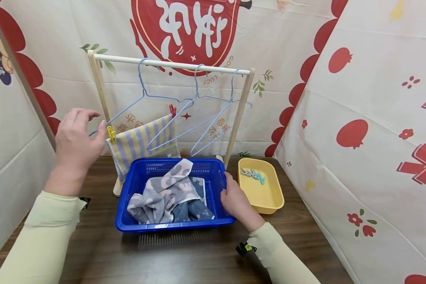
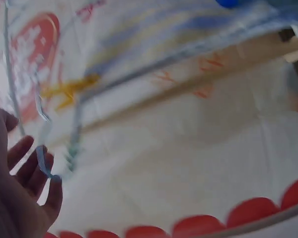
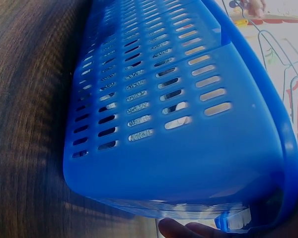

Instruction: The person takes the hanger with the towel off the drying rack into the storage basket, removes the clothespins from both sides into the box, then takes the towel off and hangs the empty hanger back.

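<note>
My left hand (image 1: 79,136) is raised beside the left end of a blue wire hanger (image 1: 127,106), thumb and fingers apart. In the left wrist view the hanger's tip (image 2: 42,161) overlaps the fingers; whether they touch cannot be told. A yellow and purple striped towel (image 1: 142,138) hangs from that hanger, with a yellow clothespin (image 1: 111,134) and a red clothespin (image 1: 172,110) on its top edge. My right hand (image 1: 236,199) grips the right rim of a blue plastic basket (image 1: 177,227). Crumpled inside are a grey and pink patterned towel (image 1: 163,193) and a darker blue-grey cloth (image 1: 191,211).
The rack's white rail (image 1: 170,64) also carries two bare hangers (image 1: 197,94). A yellow tray (image 1: 262,199) with several clothespins (image 1: 253,174) stands right of the basket on the dark wooden table (image 1: 156,260). Printed cloth walls (image 1: 291,51) enclose the back and sides.
</note>
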Tool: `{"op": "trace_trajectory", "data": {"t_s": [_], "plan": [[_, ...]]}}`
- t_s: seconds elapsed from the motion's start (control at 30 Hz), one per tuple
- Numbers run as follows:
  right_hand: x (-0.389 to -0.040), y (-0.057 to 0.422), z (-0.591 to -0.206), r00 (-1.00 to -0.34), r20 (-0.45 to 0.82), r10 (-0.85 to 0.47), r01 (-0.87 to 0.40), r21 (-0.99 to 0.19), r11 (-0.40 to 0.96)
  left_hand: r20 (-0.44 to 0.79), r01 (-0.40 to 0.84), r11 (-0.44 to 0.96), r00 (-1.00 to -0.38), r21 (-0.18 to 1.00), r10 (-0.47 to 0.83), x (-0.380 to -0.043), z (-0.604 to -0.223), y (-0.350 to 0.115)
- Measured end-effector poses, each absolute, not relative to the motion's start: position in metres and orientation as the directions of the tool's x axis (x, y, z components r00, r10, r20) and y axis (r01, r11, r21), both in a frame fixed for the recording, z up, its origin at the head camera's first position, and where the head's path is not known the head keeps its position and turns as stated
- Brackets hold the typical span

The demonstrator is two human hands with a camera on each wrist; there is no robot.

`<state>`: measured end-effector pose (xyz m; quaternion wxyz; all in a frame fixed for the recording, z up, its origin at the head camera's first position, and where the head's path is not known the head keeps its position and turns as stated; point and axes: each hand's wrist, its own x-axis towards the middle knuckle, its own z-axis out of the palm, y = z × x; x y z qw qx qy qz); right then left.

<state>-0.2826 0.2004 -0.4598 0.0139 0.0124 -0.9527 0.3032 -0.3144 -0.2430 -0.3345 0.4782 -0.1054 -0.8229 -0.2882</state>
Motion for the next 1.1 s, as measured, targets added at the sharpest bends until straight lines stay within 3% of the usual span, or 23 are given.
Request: {"op": "trace_trajectory", "data": {"t_s": [0.17,0.3,0.53,0.7,0.93,1.1], "plan": [[-0.283,0.201,-0.460,-0.999,0.040,-0.022,-0.041,-0.576,0.816,0.768,0.459,0.757,-0.635,0.466,-0.087,-0.315,-0.348,-0.271],[-0.283,0.201,-0.460,-0.999,0.048,-0.024,-0.048,-0.577,0.815,0.722,0.449,0.726,-0.686,0.521,-0.093,-0.314,-0.359,-0.278],[-0.282,0.200,-0.459,-0.999,0.037,-0.020,-0.038,-0.588,0.808,0.805,0.538,0.697,-0.586,0.474,-0.095,-0.315,-0.369,-0.273],[-0.282,0.200,-0.459,-0.999,0.031,-0.016,-0.031,-0.593,0.804,0.821,0.562,0.678,-0.560,0.474,-0.110,-0.319,-0.369,-0.268],[-0.282,0.201,-0.459,-1.000,0.028,-0.011,-0.026,-0.601,0.799,0.872,0.579,0.697,-0.469,0.424,-0.140,-0.328,-0.372,-0.258],[-0.283,0.202,-0.460,-1.000,0.027,-0.011,-0.025,-0.603,0.797,0.879,0.562,0.712,-0.447,0.422,-0.169,-0.332,-0.376,-0.254]]}}
